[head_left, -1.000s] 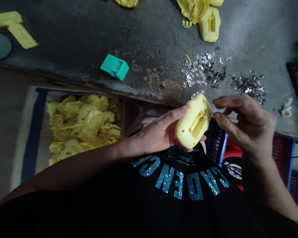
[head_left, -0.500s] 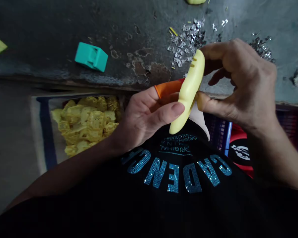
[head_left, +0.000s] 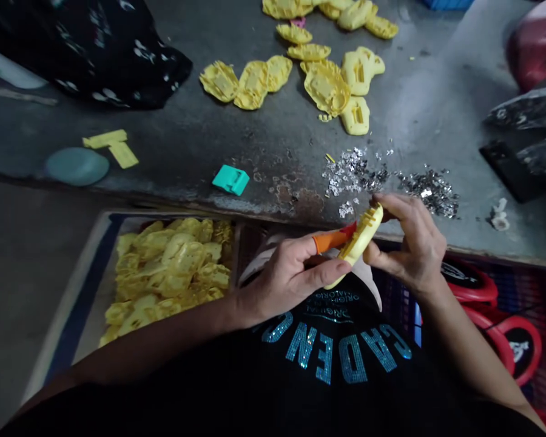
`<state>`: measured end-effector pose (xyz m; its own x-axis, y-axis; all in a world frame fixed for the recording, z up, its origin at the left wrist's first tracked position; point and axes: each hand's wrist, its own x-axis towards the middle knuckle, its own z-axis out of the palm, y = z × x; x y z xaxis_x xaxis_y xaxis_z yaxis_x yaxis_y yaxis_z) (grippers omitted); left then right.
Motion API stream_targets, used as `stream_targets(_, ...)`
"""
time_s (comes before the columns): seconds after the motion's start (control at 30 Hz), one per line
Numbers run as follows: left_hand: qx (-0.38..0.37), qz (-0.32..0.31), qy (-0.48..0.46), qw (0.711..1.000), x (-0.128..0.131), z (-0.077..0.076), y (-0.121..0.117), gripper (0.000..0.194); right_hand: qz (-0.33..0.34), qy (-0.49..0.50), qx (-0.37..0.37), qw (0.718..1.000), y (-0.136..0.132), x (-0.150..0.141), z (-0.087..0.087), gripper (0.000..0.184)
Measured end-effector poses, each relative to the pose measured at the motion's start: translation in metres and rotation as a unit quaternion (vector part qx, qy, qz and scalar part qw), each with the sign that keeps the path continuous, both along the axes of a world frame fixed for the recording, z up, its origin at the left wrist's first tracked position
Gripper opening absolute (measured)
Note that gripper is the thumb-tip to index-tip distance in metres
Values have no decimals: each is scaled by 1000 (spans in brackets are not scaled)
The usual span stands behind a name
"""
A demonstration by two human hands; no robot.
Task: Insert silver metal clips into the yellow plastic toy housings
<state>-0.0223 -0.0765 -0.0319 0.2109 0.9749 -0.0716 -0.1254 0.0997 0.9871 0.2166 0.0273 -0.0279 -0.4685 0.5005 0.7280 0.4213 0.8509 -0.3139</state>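
My left hand holds a yellow plastic housing half on edge, thumb on its near face. An orange finger cot with a red tip covers one finger behind the housing. At its upper right end, my right hand grips the housing between thumb and bent forefinger; whether a small part sits under those fingertips is hidden. Just beyond, on the metal worktable, lie a scatter of small flat metal contact pieces and a darker pile of them.
More yellow housings lie farther back. A turquoise block and yellow strips are left of centre. A box of yellow parts stands below the table edge at left; red-handled items sit in a blue crate at right.
The housing has turned from its battery-slot face to edge-on, and my right fingers have closed onto its end. The view has shifted, showing more of the table's back.
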Motion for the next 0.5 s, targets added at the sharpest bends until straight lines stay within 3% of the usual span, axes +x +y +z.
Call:
stream_targets(0.13, 69, 33, 1, 997, 5, 7, 4, 37, -8, 10, 23, 1000, -1, 0, -3, 60)
stream_targets(0.23, 52, 37, -22, 998, 6, 7, 8, 35, -4, 5, 14, 1000, -4, -4, -1, 62)
stream_targets(0.33, 19, 48, -33, 998, -7, -3, 6, 39, 45, -16, -23, 999, 3, -13, 0, 63)
stream_targets(0.43, -9, 133, -4, 991, -46, -24, -16, 44, 93, -124, -109, 982, 45, -22, 4, 56)
stream_targets(0.47, -18, 167, 19, 986, -65, -32, -29, 46, 81, -169, -138, 973, 68, -24, 5, 51)
stream_targets(0.5, -36, 199, 43, 978, -87, -39, -44, 47, 26, -215, -160, 963, 94, -26, 6, 44)
